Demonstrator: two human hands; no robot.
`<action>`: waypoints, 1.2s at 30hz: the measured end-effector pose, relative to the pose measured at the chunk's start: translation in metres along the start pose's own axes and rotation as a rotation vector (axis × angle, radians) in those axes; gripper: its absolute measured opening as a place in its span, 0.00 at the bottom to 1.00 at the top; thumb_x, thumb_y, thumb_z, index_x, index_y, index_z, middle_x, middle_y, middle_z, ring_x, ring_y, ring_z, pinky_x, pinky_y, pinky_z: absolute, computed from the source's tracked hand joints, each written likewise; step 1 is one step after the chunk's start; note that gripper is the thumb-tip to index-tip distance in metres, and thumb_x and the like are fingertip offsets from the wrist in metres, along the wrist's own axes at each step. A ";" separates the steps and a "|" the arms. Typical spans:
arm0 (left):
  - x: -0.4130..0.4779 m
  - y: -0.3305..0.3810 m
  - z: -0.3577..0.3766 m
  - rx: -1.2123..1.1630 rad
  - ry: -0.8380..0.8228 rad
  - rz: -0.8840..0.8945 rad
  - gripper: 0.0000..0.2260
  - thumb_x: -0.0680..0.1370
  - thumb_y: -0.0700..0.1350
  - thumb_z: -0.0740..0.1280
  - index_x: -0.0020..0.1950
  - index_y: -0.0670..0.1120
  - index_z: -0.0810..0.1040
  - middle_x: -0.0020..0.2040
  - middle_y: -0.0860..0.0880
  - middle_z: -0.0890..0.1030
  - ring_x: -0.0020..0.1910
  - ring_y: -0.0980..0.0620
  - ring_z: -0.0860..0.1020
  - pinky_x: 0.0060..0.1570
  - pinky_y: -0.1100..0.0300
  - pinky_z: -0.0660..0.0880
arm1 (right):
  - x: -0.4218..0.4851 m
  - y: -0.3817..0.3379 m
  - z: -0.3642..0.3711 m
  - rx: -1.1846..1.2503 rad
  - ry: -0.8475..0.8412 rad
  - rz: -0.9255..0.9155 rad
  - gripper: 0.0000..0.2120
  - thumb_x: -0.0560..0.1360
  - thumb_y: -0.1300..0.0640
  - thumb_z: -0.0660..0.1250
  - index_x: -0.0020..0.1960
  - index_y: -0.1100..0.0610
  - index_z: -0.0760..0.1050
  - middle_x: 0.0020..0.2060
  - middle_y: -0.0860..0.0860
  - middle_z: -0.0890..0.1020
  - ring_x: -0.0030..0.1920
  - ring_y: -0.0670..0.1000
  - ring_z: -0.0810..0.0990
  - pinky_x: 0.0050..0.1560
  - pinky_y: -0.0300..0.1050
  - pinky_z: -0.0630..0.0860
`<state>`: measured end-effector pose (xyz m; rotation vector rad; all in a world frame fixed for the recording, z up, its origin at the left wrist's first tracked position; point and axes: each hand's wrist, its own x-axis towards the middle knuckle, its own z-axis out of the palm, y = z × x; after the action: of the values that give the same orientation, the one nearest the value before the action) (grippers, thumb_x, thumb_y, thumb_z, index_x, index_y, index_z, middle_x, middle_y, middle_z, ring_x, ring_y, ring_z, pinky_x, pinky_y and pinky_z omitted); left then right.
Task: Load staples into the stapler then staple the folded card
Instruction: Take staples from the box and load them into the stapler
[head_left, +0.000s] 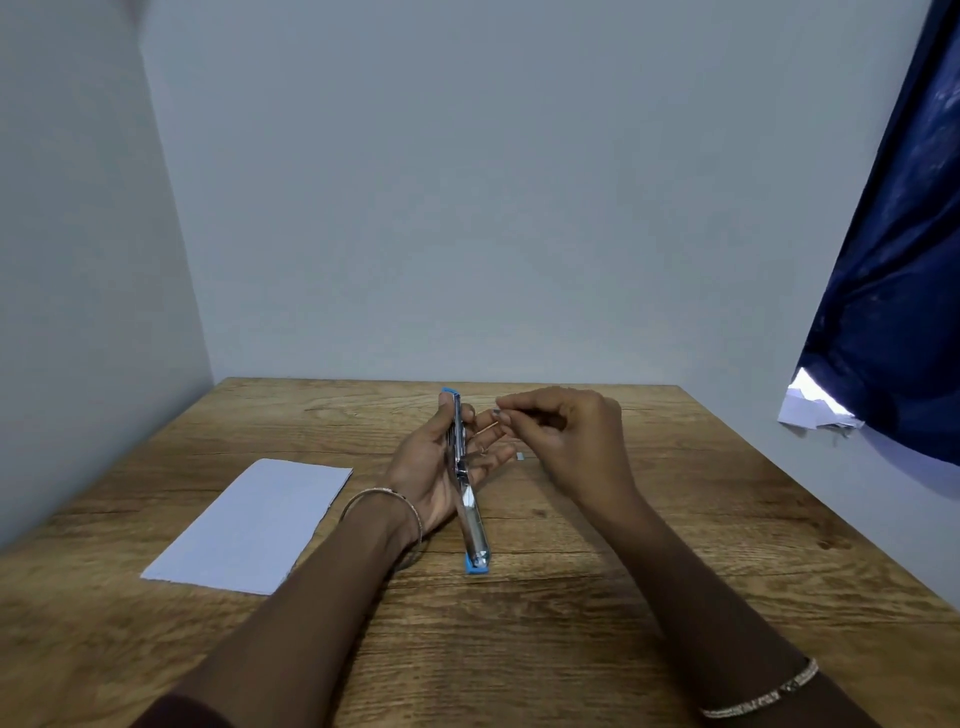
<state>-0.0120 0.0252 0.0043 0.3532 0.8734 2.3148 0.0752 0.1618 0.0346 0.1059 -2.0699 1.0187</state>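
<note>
Loading step, as judged: keep the stapler (464, 483) steady with its channel facing the right hand, and feed the strip in straight. Left hand (434, 467) cradles the stapler, fingers loosely curled round it, blue tail end toward the table (623, 597). Right hand (558, 431) pinched closed on something thin, probably staples; too small to confirm. Folded card (249, 525) lies flat on the table, left of the hands, untouched.

No readable text, label, brand, number or sign shows on anything in view.
</note>
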 end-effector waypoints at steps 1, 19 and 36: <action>-0.001 -0.001 0.001 -0.014 -0.020 -0.008 0.19 0.84 0.55 0.59 0.42 0.42 0.74 0.44 0.40 0.85 0.50 0.44 0.87 0.49 0.43 0.84 | -0.001 -0.001 0.001 -0.004 -0.023 -0.029 0.08 0.72 0.65 0.77 0.50 0.59 0.88 0.42 0.51 0.89 0.43 0.41 0.86 0.46 0.29 0.79; -0.008 -0.003 0.006 0.019 -0.105 -0.076 0.16 0.84 0.54 0.56 0.49 0.43 0.73 0.43 0.40 0.86 0.43 0.43 0.88 0.41 0.46 0.85 | -0.003 -0.002 0.001 -0.036 -0.232 -0.108 0.06 0.70 0.70 0.77 0.45 0.62 0.85 0.37 0.53 0.88 0.40 0.46 0.88 0.43 0.46 0.86; -0.012 -0.006 0.006 0.118 -0.168 -0.201 0.25 0.85 0.57 0.53 0.62 0.38 0.79 0.66 0.37 0.80 0.63 0.42 0.79 0.62 0.43 0.76 | -0.003 -0.007 0.000 -0.078 -0.289 -0.100 0.12 0.68 0.68 0.78 0.45 0.55 0.81 0.35 0.47 0.85 0.36 0.44 0.86 0.42 0.45 0.85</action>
<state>0.0032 0.0239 0.0044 0.4802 0.9196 2.0232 0.0800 0.1561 0.0372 0.3307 -2.3367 0.9017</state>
